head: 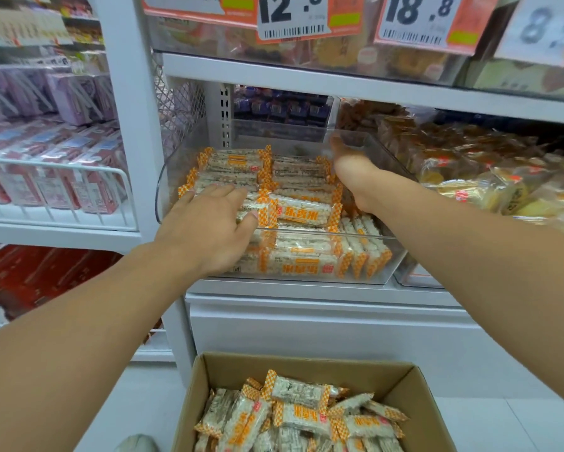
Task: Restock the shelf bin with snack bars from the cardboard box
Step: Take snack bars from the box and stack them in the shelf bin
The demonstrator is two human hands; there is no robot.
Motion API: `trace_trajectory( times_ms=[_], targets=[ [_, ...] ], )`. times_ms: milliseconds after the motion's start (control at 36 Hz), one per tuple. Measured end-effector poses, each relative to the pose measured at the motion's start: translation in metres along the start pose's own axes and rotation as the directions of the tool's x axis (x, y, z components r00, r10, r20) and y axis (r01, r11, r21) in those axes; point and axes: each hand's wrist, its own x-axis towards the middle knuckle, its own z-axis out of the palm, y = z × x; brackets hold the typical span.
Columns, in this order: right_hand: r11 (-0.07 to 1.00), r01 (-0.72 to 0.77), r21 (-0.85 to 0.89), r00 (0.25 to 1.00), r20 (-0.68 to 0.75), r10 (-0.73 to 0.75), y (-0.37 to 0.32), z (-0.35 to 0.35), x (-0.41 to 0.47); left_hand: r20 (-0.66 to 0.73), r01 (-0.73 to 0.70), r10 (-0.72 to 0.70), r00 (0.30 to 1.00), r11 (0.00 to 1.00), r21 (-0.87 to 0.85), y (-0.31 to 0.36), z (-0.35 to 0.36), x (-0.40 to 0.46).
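Left hand (205,230) flat, fingers spread on bars (301,210) in clear bin (306,282). Right hand (352,164) deep in the bin, fingers blurred, grip unclear. Box (306,363) of bars below on floor. Price tags (292,17) hang above; pastry packs (469,177) crowd the bin's right.

Price tags (293,17) – "12.8", "18.8" – snack bar (301,212) w/ "乐吉米".

Two hands (205,223), one cardboard box (306,363), one clear shelf bin (323,231), three price tags (293,14), snack bars (301,212) too many to count
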Motion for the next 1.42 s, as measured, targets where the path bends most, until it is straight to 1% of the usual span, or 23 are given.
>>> trace_trajectory(
  times_ms=[56,83,111,139,167,194,222,278,333,417,472,528,556,611,667,750,833,889,1000,1056,1194,1306,1417],
  targets=[
    [0.991,0.122,-0.064,0.989,-0.083,-0.127,0.0,-0.008,-0.017,-0.129,-0.082,0.077,0.989,0.996,-0.033,0.002,-0.002,-0.002],
    [0.964,0.254,-0.077,0.953,-0.153,-0.263,0.005,-0.012,-0.028,-0.21,-0.134,0.121,0.97,0.99,-0.05,0.006,-0.004,-0.004],
    [0.897,0.431,-0.091,0.861,-0.256,-0.44,0.011,-0.016,-0.045,-0.296,-0.191,0.164,0.941,0.979,-0.065,0.012,-0.008,-0.007],
    [0.793,0.599,-0.111,0.719,-0.362,-0.594,0.019,-0.019,-0.065,-0.37,-0.247,0.201,0.907,0.966,-0.08,0.019,-0.011,-0.01],
    [0.685,0.719,-0.115,0.577,-0.45,-0.682,0.03,-0.021,-0.089,-0.419,-0.298,0.232,0.878,0.949,-0.1,0.027,-0.013,-0.017],
    [0.608,0.785,-0.117,0.479,-0.508,-0.716,0.044,-0.018,-0.112,-0.434,-0.338,0.257,0.863,0.934,-0.119,0.036,-0.013,-0.024],
    [0.57,0.813,-0.121,0.429,-0.54,-0.725,0.062,-0.01,-0.132,-0.417,-0.369,0.286,0.863,0.92,-0.133,0.045,-0.01,-0.032],
    [0.62,0.78,-0.088,0.492,-0.525,-0.694,0.101,0.018,-0.165,-0.258,-0.412,0.378,0.889,0.907,-0.089,0.06,0.009,-0.052],
    [0.727,0.684,-0.069,0.651,-0.392,-0.65,0.145,0.049,-0.188,0.104,-0.41,0.41,0.906,0.912,-0.024,0.068,0.041,-0.077],
    [0.85,0.496,-0.179,0.859,-0.043,-0.51,0.222,0.078,-0.213,0.614,-0.313,0.178,0.769,0.942,0.119,0.059,0.093,-0.118],
    [0.887,0.35,-0.3,0.937,0.097,-0.336,0.271,0.08,-0.225,0.75,-0.244,-0.039,0.66,0.933,0.263,0.045,0.121,-0.142],
    [0.904,0.077,-0.421,0.982,0.189,0.004,0.306,0.075,-0.236,0.762,-0.097,-0.189,0.619,0.945,0.313,0.032,0.144,-0.167],
    [0.884,-0.081,-0.461,0.949,0.235,0.21,0.32,0.073,-0.24,0.748,0.048,-0.25,0.615,0.959,0.281,0.029,0.155,-0.179],
    [0.8,-0.396,-0.45,0.813,0.234,0.534,0.347,0.067,-0.246,0.73,0.36,-0.364,0.578,0.917,0.172,0.029,0.18,-0.202],
    [0.719,-0.597,-0.356,0.737,0.111,0.666,0.373,0.061,-0.248,0.735,0.627,-0.453,0.504,0.778,0.05,0.034,0.203,-0.215],
    [0.702,-0.669,-0.246,0.73,-0.034,0.683,0.394,0.056,-0.24,0.708,0.842,-0.556,0.435,0.529,-0.102,0.028,0.233,-0.219],
    [0.71,-0.694,-0.118,0.72,-0.081,0.689,0.392,0.061,-0.233,0.675,0.897,-0.604,0.423,0.385,-0.217,0.015,0.257,-0.213],
    [0.703,-0.706,-0.084,0.708,-0.081,0.702,0.394,0.068,-0.229,0.651,0.909,-0.639,0.41,0.346,-0.232,0.013,0.272,-0.21],
    [0.705,-0.671,-0.232,0.733,-0.062,0.677,0.402,0.076,-0.224,0.521,0.871,-0.721,0.457,0.482,-0.097,0.025,0.292,-0.212],
    [0.704,-0.68,-0.204,0.721,-0.013,0.693,0.404,0.08,-0.221,0.511,0.84,-0.719,0.471,0.542,-0.012,0.028,0.298,-0.217],
    [0.661,-0.739,-0.128,0.65,0.119,0.75,0.401,0.091,-0.223,0.51,0.876,-0.764,0.395,0.48,0.041,0.031,0.3,-0.208],
    [0.622,-0.782,-0.04,0.612,0.136,0.779,0.405,0.101,-0.221,0.485,0.877,-0.764,0.426,0.48,-0.014,0.028,0.299,-0.206],
    [0.494,-0.833,0.249,0.546,0.227,0.807,0.407,0.103,-0.216,0.517,0.925,-0.769,0.376,0.275,-0.264,0.032,0.3,-0.207]
  ],
)
